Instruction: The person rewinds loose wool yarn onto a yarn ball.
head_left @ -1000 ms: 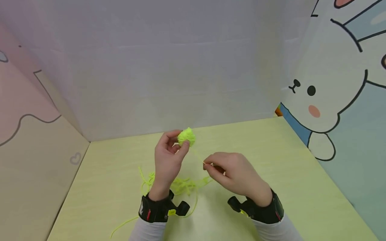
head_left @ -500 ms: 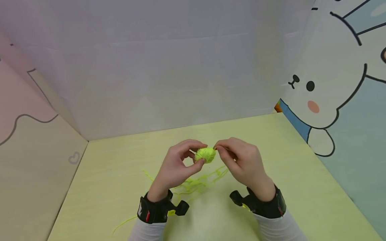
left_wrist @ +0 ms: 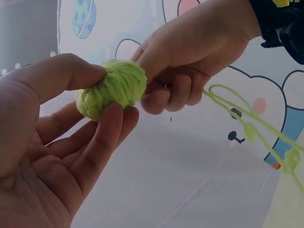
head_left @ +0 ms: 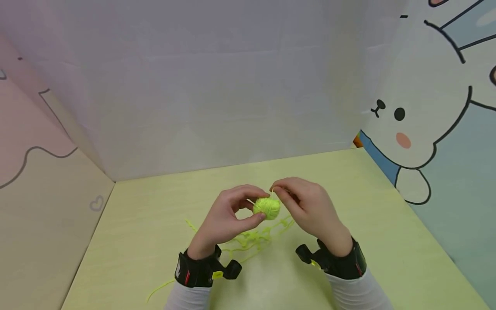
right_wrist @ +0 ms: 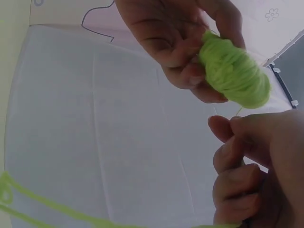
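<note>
A small neon yellow-green ball of yarn (head_left: 266,208) is held above the table between the thumb and fingers of my left hand (head_left: 232,215). In the left wrist view the wound ball (left_wrist: 114,88) shows its strands wrapped crosswise, thumb on top and fingertips beneath. My right hand (head_left: 310,204) pinches the yarn strand (head_left: 272,193) between thumb and forefinger, just above and right of the ball. The right wrist view shows a short length of strand (right_wrist: 239,111) running from the ball to those fingertips; the other fingers are curled. More yarn trails out of the right hand's underside.
Loose, tangled yarn (head_left: 252,239) lies on the pale yellow table (head_left: 128,241) beneath the hands, and a yarn tail (head_left: 159,289) reaches toward the front left. A white sheet (head_left: 217,94) rises behind the table. Cartoon-printed panels (head_left: 418,129) stand at both sides.
The left hand has brought the ball rightward and down and turned it. The right hand has risen to the ball with the strand, shortening the length between them, and passed around its upper side.
</note>
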Tool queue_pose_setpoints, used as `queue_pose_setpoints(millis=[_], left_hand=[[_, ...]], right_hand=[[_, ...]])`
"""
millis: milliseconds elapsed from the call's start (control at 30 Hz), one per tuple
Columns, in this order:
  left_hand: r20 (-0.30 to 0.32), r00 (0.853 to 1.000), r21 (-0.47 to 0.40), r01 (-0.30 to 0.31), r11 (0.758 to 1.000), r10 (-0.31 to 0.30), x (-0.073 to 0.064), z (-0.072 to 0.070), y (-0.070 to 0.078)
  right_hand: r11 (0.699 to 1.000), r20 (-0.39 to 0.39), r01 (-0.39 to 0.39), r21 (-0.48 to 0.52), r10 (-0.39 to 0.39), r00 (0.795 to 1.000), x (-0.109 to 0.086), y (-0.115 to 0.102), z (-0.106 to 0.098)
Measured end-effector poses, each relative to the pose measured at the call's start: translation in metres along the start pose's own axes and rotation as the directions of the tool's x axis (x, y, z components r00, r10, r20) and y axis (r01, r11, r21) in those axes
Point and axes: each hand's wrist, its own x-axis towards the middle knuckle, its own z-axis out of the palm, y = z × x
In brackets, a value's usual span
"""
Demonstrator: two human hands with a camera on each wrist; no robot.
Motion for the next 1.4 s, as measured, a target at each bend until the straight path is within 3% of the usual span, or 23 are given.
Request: queue_pose_setpoints(millis=[167,333,433,567,633,733,800,867,933,1000,1133,1233,1300,1400], left_hand=[[-0.029,0.999,-0.081,-0.021,0.997,0.018,-0.004,-0.003,-0.015],[-0.150,0.988,-0.179,0.012,0.984,-0.039,-0.004,-0.005,-0.016],[-0.266,0.956,-0.251,0.059,0.966,-0.127,-0.005,-0.005,-0.017],[-0.415,0.890,-0.265,0.083,0.961,-0.191,-0.004,-0.007,-0.021],[-0.476,0.860,-0.227,0.083,0.970,-0.185,-0.003,-0.008,-0.023],[-0.541,0.827,-0.144,0.087,0.986,-0.152,-0.002,-0.010,-0.028],[-0.572,0.811,-0.071,0.100,0.992,-0.123,-0.002,-0.012,-0.031],[-0.588,0.804,0.018,0.124,0.992,-0.090,-0.002,-0.014,-0.033],[-0.585,0.809,0.106,0.152,0.983,-0.062,-0.002,-0.016,-0.035],[-0.554,0.832,0.192,0.178,0.965,-0.043,-0.003,-0.018,-0.037],[-0.397,0.916,0.305,0.183,0.935,-0.050,-0.006,-0.021,-0.037],[-0.229,0.971,0.314,0.145,0.938,-0.073,-0.007,-0.021,-0.033],[-0.123,0.989,0.280,0.118,0.953,-0.087,-0.007,-0.020,-0.027],[0.004,0.996,0.221,0.084,0.972,-0.087,-0.006,-0.019,-0.013]], right_hand=[[0.999,0.088,-0.044,0.004,0.043,0.995,-0.001,0.001,0.008],[0.998,0.190,-0.061,-0.012,0.062,0.980,-0.001,-0.003,0.015],[0.998,0.280,-0.061,-0.020,0.065,0.958,-0.001,-0.006,0.019],[0.998,0.369,-0.054,-0.010,0.054,0.928,-0.002,-0.011,0.022],[0.999,0.392,-0.043,-0.012,0.045,0.919,-0.002,-0.014,0.021],[1.000,0.392,-0.014,-0.021,0.021,0.920,-0.003,-0.017,0.019],[1.000,0.364,0.012,-0.023,-0.003,0.931,-0.004,-0.019,0.016],[0.999,0.320,0.038,-0.018,-0.030,0.947,-0.004,-0.021,0.012],[0.998,0.265,0.063,-0.009,-0.058,0.962,-0.005,-0.022,0.008],[0.996,0.203,0.084,0.004,-0.083,0.976,-0.005,-0.023,0.005],[0.992,0.049,0.122,0.041,-0.124,0.991,-0.003,-0.020,0.001],[0.990,-0.067,0.129,0.054,-0.126,0.990,-0.001,-0.016,0.000],[0.992,-0.123,0.116,0.051,-0.109,0.986,0.000,-0.012,0.000],[0.996,-0.151,0.083,0.030,-0.078,0.985,0.001,-0.007,-0.001]])
